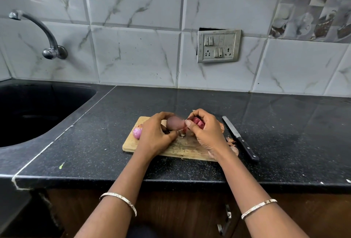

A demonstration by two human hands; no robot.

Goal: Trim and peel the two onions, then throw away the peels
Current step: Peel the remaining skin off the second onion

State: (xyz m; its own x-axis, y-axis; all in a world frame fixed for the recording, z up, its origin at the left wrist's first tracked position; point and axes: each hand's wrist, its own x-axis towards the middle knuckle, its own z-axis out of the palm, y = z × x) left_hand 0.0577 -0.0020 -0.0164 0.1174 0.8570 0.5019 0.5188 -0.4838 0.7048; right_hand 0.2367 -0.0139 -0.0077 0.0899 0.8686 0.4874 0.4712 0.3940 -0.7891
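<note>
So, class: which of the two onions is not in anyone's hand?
The pink onion at the left end of the cutting board; the left hand grips the other onion.

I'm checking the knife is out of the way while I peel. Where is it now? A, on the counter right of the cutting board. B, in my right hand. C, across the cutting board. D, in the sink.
A: the knife lies flat on the black counter beside the cutting board, while the left hand holds the onion and the right hand pinches peel.
</note>
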